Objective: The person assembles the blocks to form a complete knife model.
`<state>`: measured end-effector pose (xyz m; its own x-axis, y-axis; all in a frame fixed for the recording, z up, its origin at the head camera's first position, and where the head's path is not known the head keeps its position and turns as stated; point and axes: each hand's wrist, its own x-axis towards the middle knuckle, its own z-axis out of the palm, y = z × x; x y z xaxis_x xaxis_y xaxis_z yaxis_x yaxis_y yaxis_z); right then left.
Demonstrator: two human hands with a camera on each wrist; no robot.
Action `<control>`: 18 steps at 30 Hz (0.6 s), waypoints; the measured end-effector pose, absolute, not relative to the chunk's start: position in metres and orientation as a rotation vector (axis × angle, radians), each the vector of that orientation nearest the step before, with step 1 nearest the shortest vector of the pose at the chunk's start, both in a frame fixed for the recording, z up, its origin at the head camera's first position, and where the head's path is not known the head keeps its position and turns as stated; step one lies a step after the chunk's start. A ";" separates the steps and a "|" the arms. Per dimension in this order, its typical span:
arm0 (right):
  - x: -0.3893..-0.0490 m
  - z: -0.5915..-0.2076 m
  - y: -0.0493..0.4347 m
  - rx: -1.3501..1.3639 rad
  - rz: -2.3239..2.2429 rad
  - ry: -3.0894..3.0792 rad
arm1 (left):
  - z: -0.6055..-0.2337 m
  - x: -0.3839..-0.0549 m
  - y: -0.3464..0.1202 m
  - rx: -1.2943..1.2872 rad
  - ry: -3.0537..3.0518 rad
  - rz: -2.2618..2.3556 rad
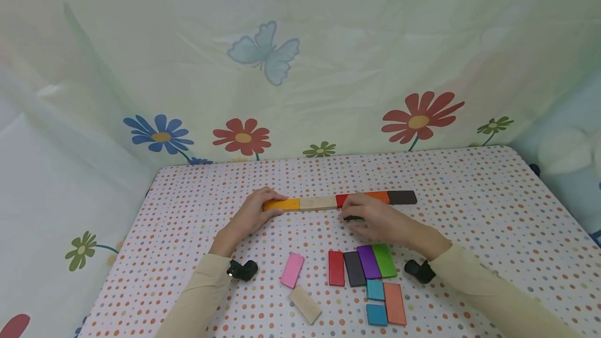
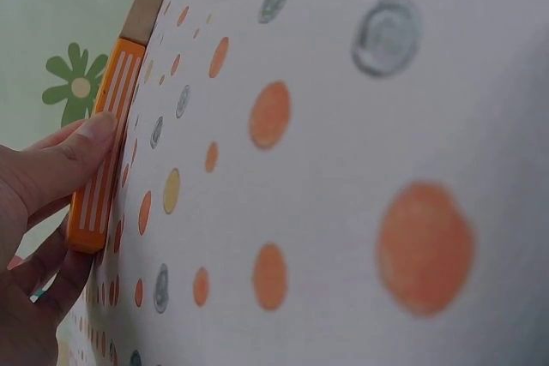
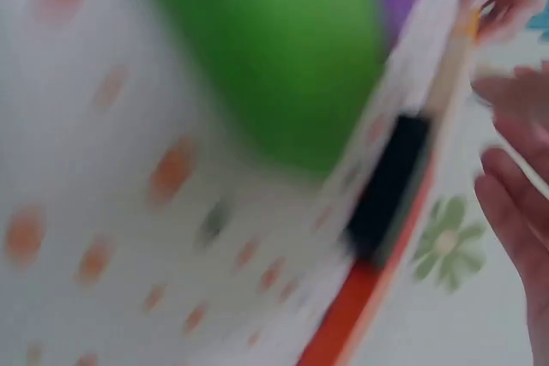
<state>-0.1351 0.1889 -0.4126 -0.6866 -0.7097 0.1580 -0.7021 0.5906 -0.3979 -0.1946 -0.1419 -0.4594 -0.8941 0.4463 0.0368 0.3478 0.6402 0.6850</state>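
Five straight-edged blocks (image 1: 318, 203) make a row, dotted cloth (image 1: 305, 176) either side; the left hand (image 1: 253, 210) pinches the yellow end block (image 1: 288, 204); the right hand (image 1: 377, 218), loosely spread, grips nothing beside a black block (image 3: 390, 186).

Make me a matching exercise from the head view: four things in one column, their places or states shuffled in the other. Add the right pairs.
Column one
1. Left hand
2. Pink flat rectangular block
3. Bright green flat rectangular block
4. Dark brown flat rectangular block

Column two
A. At the right end of the long row of blocks
B. Near the loose wood-coloured rectangular block
C. Gripping the yellow-orange rectangular block
D. Just right of the purple rectangular block

Right pairs: 1-C; 2-B; 3-D; 4-A
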 end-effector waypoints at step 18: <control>-0.100 -0.415 0.153 -1.329 -0.609 2.373 | -0.459 -0.196 -0.143 0.683 2.717 1.085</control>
<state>-0.1003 0.1529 -0.4154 -0.4972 -0.8626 -0.0933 -0.7109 0.4667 -0.5262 -0.1957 -0.1431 -0.4595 -0.8877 0.4586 0.0398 0.3598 0.6374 0.6813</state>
